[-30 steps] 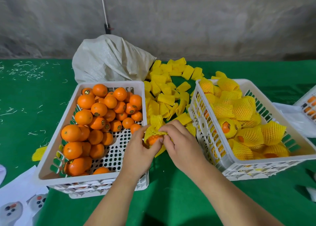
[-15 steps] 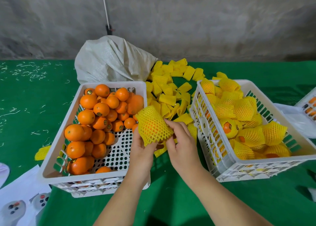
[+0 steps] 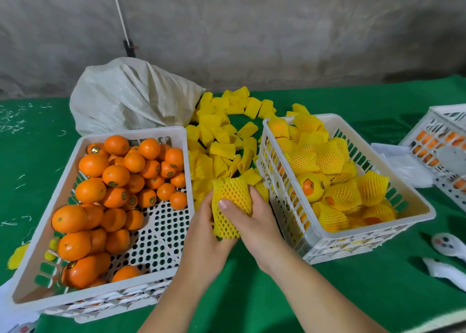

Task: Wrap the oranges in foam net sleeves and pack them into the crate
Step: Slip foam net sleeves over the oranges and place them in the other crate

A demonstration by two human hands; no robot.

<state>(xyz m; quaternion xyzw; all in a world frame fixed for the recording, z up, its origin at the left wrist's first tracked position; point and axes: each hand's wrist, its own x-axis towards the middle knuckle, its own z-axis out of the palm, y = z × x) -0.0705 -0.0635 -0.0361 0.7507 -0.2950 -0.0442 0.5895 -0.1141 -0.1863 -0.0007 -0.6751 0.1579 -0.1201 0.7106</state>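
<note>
Two hands work one orange between the crates; the left hand (image 3: 201,221) cups the sleeved orange (image 3: 230,205) from below and from its left side, fingers curled round it, while the right hand (image 3: 254,215) grips it from the right with the thumb pressed across the yellow mesh; both hands therefore hold the same fruit, just above the green bench (image 3: 252,295). The foam net sleeve (image 3: 225,228) already covers the fruit, orange skin showing only faintly through the mesh, and a loose length of sleeve hangs below the hands; the step in hand is judged to be the final seating of the sleeve, not the pick of a new fruit. The supply crate (image 3: 60,191) at the left holds the bare oranges (image 3: 113,181), heaped toward its far and left sides with perforated floor exposed at the near right; the packing crate (image 3: 353,237) at the right holds wrapped oranges (image 3: 335,196) to roughly rim level at its far end. Spare sleeves (image 3: 219,131) lie scattered between the two crates, in front of a white sack (image 3: 131,95). The next move probably calls for the surplus mesh to be tucked or pulled even, then a short transfer to the right over the crate wall; the lower near corner of the packing crate appears to offer the most room; one hand would suffice for that carry, freeing the other for the next bare orange.
</note>
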